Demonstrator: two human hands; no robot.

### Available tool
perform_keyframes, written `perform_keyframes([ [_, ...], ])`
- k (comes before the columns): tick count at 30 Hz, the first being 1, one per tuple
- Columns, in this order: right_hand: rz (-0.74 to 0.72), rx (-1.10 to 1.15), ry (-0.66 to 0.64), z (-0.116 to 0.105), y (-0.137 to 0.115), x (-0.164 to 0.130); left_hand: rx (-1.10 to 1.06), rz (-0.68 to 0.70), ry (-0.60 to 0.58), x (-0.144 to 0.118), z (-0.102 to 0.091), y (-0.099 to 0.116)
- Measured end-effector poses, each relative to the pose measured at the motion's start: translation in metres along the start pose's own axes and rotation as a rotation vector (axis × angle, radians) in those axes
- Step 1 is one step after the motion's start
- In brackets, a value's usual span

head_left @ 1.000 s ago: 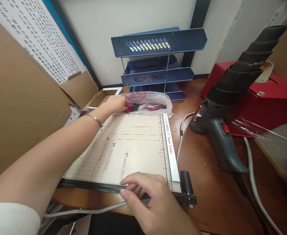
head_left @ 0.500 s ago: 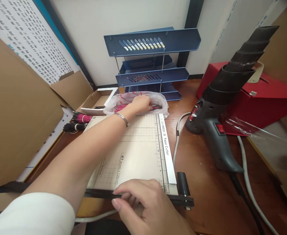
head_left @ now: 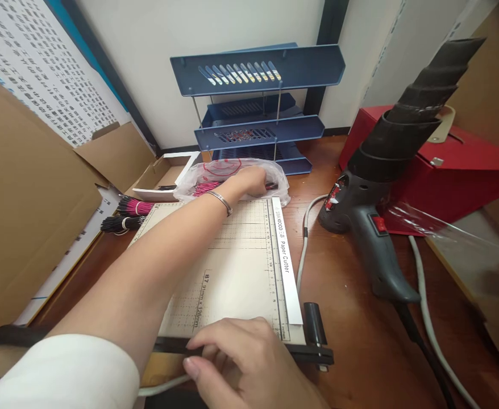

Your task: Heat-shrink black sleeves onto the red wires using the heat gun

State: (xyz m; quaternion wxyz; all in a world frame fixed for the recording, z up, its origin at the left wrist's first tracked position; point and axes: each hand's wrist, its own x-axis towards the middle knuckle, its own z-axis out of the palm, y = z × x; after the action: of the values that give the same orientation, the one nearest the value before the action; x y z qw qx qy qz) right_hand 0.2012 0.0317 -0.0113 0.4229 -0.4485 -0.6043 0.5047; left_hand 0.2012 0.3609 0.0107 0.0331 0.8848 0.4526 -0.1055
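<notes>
My left hand point(head_left: 252, 180) reaches across a cream paper cutter point(head_left: 241, 267) into a clear plastic bag point(head_left: 232, 173) of pink and black wires at the board's far edge. Its fingers are down among the wires; whether they grip any is hidden. A silver bangle sits on that wrist. My right hand point(head_left: 249, 360) rests on the black cutter arm point(head_left: 313, 352) at the board's near edge, fingers curled over it.
A grey heat gun point(head_left: 386, 187) with its cord stands right of the cutter, before a red box point(head_left: 466, 170). A blue tiered paper tray point(head_left: 258, 113) stands at the back. Tied wire bundles point(head_left: 124, 215) and cardboard boxes point(head_left: 28, 204) are at the left.
My left hand has moved from the bag's left end to its right side, among the wires. The two tied bundles at the left have come into view. My right hand stays on the cutter arm.
</notes>
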Motion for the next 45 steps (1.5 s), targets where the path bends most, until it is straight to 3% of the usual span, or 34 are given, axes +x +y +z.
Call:
perform_keyframes([
  [10,-0.086,0.004,-0.057,-0.008,0.0,0.0,-0.06,-0.004,0.122,-0.023,-0.01,-0.012],
  [20,-0.131,-0.02,-0.078,-0.012,-0.004,-0.001,-0.226,-0.041,0.328,-0.106,-0.036,-0.05],
  [25,-0.123,-0.02,-0.078,-0.011,-0.004,-0.001,-0.329,0.036,0.305,-0.152,-0.034,-0.028],
  [30,-0.113,-0.034,-0.077,-0.011,-0.005,-0.002,-0.331,0.251,0.175,-0.188,-0.01,0.011],
  [35,-0.091,-0.034,-0.096,-0.012,-0.005,0.0,-0.273,0.349,0.161,-0.198,0.005,0.023],
  [41,-0.075,-0.048,-0.063,-0.01,-0.003,-0.002,-0.199,0.308,0.033,-0.209,-0.02,0.021],
  [43,-0.072,-0.033,-0.05,-0.008,-0.002,-0.001,-0.134,0.269,0.069,-0.199,-0.032,0.016],
  [45,-0.061,-0.014,-0.035,-0.006,-0.001,-0.001,-0.111,0.203,0.212,-0.174,-0.039,0.007],
])
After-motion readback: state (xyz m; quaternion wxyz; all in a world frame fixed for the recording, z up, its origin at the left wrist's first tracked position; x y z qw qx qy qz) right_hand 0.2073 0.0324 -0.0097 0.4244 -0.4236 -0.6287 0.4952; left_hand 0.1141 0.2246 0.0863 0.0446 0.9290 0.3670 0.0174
